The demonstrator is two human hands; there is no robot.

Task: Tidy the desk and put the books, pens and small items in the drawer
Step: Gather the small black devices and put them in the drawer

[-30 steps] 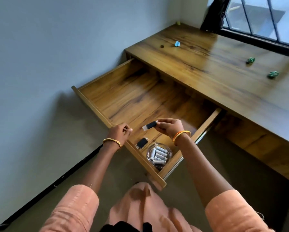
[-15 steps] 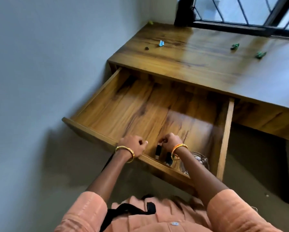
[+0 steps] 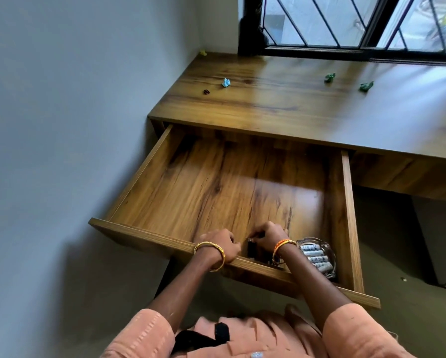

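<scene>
The wooden drawer (image 3: 149,239) is pulled wide out from under the desk (image 3: 294,109). My right hand (image 3: 269,235) is low at the drawer's front, fingers curled, pinching the top of a small black stick (image 3: 251,250) that stands on the drawer floor. A second small dark item (image 3: 276,262) lies mostly hidden under my right wrist. My left hand (image 3: 220,244) rests on the drawer's front edge with its fingers curled and nothing in them. A glass bowl (image 3: 328,250) of white batteries sits in the front right corner.
On the desk lie a blue crumpled scrap (image 3: 225,82), a tiny dark item (image 3: 206,92), two green crumpled bits (image 3: 329,77) (image 3: 366,86) and a yellow bit (image 3: 203,52) in the back corner. A wall runs along the left and a barred window (image 3: 346,24) stands behind the desk.
My right hand has come down with the black stick from above the drawer onto the floor of its front part. My left hand stayed at the front edge. My view swung to face the drawer.
</scene>
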